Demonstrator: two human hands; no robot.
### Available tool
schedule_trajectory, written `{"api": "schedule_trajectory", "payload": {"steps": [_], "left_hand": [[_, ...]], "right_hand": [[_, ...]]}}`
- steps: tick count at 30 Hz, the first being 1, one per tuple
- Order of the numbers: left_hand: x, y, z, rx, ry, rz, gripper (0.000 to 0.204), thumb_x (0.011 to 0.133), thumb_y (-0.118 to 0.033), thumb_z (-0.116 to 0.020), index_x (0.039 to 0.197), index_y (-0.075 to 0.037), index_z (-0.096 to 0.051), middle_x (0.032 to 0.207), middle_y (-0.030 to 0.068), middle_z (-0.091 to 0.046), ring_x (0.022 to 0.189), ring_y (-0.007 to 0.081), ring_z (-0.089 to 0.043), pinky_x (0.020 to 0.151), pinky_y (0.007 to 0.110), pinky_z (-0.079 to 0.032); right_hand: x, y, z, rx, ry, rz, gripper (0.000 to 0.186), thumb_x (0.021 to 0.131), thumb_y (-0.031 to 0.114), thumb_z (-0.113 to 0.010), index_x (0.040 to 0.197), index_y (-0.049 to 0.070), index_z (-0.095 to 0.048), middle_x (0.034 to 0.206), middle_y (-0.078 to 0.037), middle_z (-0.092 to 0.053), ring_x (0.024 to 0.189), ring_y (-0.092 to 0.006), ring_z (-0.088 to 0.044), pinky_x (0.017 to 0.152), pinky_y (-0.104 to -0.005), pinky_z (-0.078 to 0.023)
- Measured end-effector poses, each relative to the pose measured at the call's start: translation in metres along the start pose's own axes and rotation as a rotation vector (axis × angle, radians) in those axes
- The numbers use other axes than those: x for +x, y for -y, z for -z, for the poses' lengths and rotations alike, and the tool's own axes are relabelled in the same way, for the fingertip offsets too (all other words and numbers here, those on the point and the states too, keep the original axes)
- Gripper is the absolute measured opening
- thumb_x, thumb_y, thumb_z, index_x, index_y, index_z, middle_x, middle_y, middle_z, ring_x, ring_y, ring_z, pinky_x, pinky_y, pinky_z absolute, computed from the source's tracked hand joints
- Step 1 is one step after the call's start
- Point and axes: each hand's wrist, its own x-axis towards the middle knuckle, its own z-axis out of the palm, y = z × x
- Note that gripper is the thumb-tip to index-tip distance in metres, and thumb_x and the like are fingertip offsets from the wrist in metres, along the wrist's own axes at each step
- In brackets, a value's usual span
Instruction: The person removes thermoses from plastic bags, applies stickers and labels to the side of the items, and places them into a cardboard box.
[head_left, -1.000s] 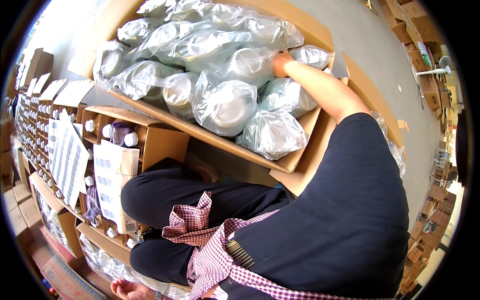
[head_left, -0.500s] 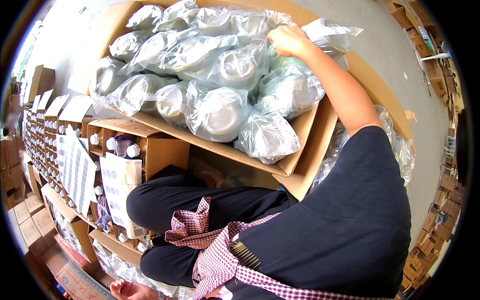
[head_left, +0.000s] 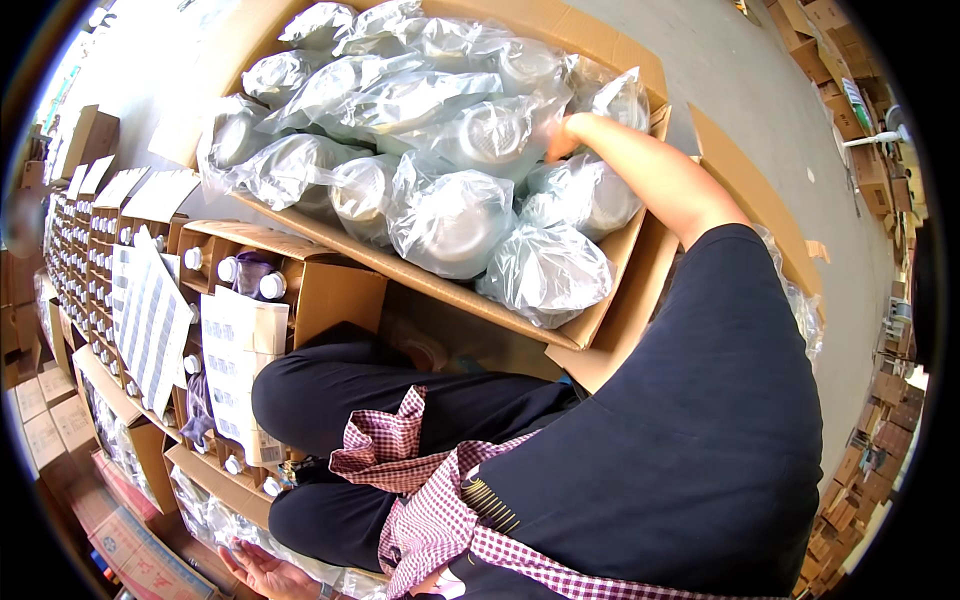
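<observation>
My right hand (head_left: 565, 135) reaches down among clear plastic bags (head_left: 450, 222) holding round, pale objects in a large cardboard box (head_left: 410, 262); its fingers are mostly hidden by the plastic, so I cannot tell what, if anything, they grip. My left hand (head_left: 262, 572) is at the lower left, palm up with fingers loosely apart, beside crinkled plastic in a lower box. My legs in dark trousers (head_left: 340, 395) lie between the big box and that hand.
To the left stand cartons of white-capped bottles (head_left: 273, 285) in dividers, with printed sheets (head_left: 240, 370) over them and stacked boxes (head_left: 55, 420) beyond. Another open box (head_left: 745, 170) is behind my right arm. More cardboard stacks (head_left: 850, 130) line the right edge, past grey floor.
My right hand rose with the bag at the box's right corner, then dropped back among the bags. My left hand has shifted slightly, its fingers more spread.
</observation>
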Motion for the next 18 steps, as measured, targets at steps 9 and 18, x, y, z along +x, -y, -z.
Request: {"api": "schedule_trajectory", "payload": {"steps": [9, 18], "left_hand": [[0.085, 0.059, 0.104, -0.196, 0.527, 0.241, 0.018, 0.102, -0.016, -0.061, 0.115, -0.004, -0.064, 0.105, 0.0067, -0.071, 0.085, 0.0091, -0.067, 0.071, 0.017, -0.055], [-0.052, 0.056, 0.303, 1.491, 0.198, -0.239, 0.040, 0.088, -0.030, -0.067, 0.120, -0.007, -0.067, 0.114, 0.0167, -0.066, 0.085, 0.0303, -0.067, 0.077, 0.040, -0.056]], "right_hand": [[-0.032, 0.027, 0.001, 0.051, -0.535, -0.386, 0.057, 0.066, 0.048, -0.081, 0.112, 0.014, -0.075, 0.122, -0.011, -0.069, 0.115, -0.0315, -0.063, 0.098, -0.0502, -0.049], [-0.144, 0.039, 0.067, 1.631, -1.227, 0.233, 0.013, 0.082, 0.004, -0.066, 0.094, -0.001, -0.067, 0.091, -0.008, -0.069, 0.086, -0.0194, -0.063, 0.081, -0.0317, -0.050]]}}
